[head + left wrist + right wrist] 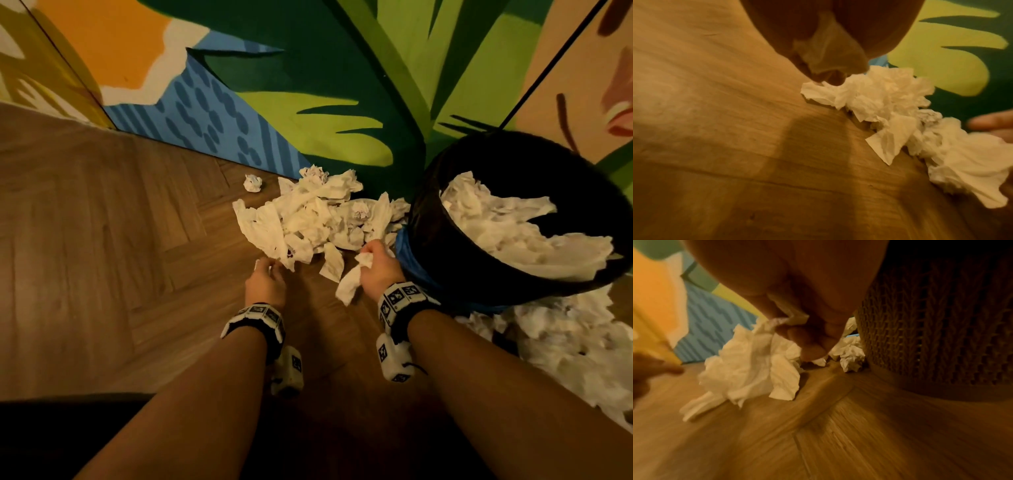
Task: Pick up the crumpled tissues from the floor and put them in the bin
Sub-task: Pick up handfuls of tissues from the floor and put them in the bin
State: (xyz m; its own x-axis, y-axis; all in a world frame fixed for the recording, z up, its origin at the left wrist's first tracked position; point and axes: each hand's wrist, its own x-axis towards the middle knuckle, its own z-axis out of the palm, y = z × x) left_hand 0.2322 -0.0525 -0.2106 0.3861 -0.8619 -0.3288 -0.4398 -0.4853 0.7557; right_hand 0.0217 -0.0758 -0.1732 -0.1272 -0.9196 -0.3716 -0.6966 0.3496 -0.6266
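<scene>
A heap of crumpled white tissues [318, 219] lies on the wooden floor by the painted wall, left of the bin [421, 219]. The bin has a black liner and several tissues inside [507, 233]. My left hand [265, 275] is at the heap's near left edge. Its curled fingers hold a tissue [824, 45] and its fingertips touch the heap [879, 97]. My right hand [375, 263] is beside the bin's wall, gripping a tissue [349, 284] that hangs from the fist. In the right wrist view this tissue [752, 366] dangles from the fingers [809, 344] just above the floor.
One small tissue ball [252, 182] lies apart, left of the heap by the wall. More tissues [565, 342] cover the floor right of and in front of the bin. The bin's woven side [941, 321] stands close to my right hand. A dark object [68, 431] fills the lower left.
</scene>
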